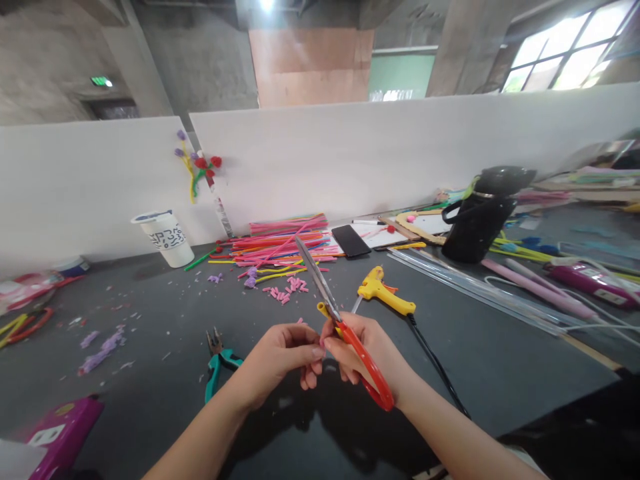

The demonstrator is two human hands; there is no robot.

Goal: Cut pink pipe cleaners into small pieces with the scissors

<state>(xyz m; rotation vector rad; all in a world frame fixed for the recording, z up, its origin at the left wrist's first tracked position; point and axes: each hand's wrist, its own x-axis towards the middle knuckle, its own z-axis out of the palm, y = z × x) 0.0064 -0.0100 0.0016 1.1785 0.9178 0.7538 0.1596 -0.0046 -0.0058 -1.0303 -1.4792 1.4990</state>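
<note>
My right hand point(367, 353) is closed round the red and yellow handles of a pair of scissors point(320, 283), whose shut blades point up and away toward the pile of pipe cleaners point(280, 250). My left hand point(285, 357) meets it fingertip to fingertip, pinching something small and pink I cannot make out. Both hands hover over the dark table point(165, 320), in front of cut pink bits point(287, 290).
Teal pliers point(217, 363) lie left of my left hand. A yellow glue gun point(383, 290) with its black cord lies to the right. A white cup point(165, 237), a phone point(351, 240), a black jug point(480, 213) and a magenta box point(63, 433) stand around. White boards wall the back.
</note>
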